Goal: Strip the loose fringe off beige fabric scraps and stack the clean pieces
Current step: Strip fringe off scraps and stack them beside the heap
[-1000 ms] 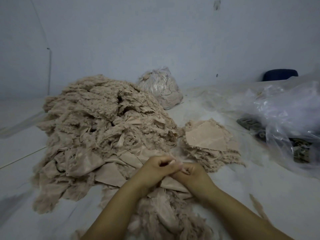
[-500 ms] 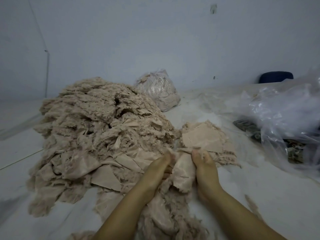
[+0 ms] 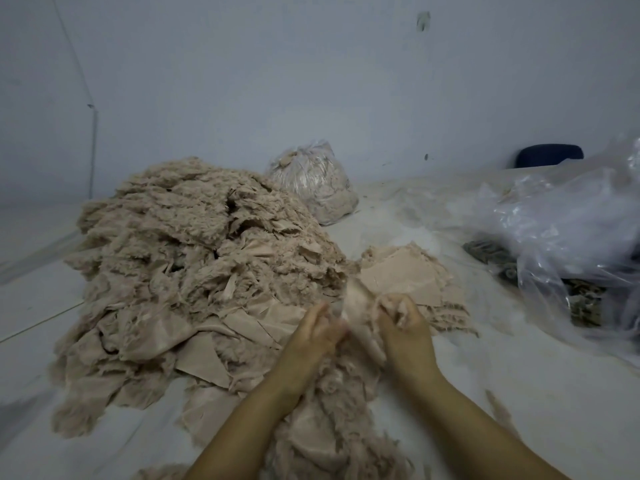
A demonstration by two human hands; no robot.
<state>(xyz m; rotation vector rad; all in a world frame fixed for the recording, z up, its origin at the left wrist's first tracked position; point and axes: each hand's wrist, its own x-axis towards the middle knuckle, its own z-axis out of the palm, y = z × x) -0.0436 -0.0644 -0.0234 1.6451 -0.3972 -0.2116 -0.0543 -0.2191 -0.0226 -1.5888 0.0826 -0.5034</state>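
A big heap of frayed beige scraps [image 3: 194, 265] fills the left of the floor. A small stack of flatter beige pieces [image 3: 401, 275] lies to its right. Between them I hold one beige scrap [image 3: 356, 299] upright. My left hand [image 3: 315, 334] grips its left edge and my right hand [image 3: 403, 320] pinches its right edge with curled fingers. The scrap is motion-blurred. Loose fringe and scraps [image 3: 332, 420] lie under my forearms.
A clear bag stuffed with beige fluff [image 3: 311, 181] stands behind the heap by the wall. Crumpled clear plastic [image 3: 568, 237] covers dark patterned fabric [image 3: 585, 299] on the right. A dark blue object [image 3: 549, 155] sits at the far right by the wall.
My hands lifted from the fringe pile with a scrap and moved slightly apart. The scrap now stands spread between them, nearer the small stack.
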